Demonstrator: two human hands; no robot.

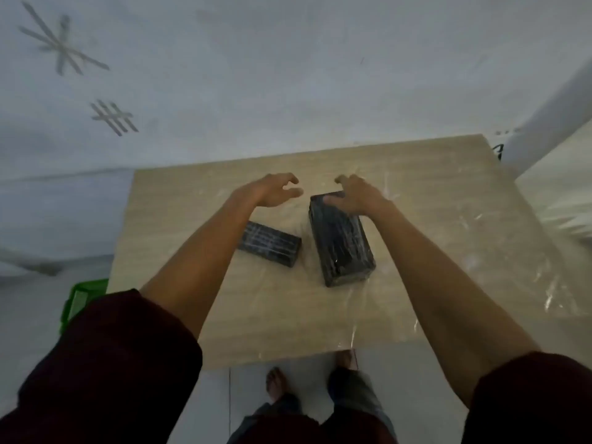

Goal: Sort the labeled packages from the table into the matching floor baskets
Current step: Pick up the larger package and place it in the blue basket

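Observation:
Two dark wrapped packages lie on the wooden table (432,225). The larger package (341,243) sits near the middle, its long side running away from me. The smaller, flatter package (272,243) lies to its left, partly hidden by my left forearm. My right hand (355,195) rests over the far end of the larger package with fingers spread, not closed around it. My left hand (272,192) hovers open above the table, left of that far end and beyond the smaller package. I cannot read any labels.
A green basket (78,299) stands on the floor by the table's near-left corner, mostly hidden by my sleeve. The table carries a shiny plastic film. A white wall with tape marks rises behind it. My bare feet (278,382) stand at the table's near edge.

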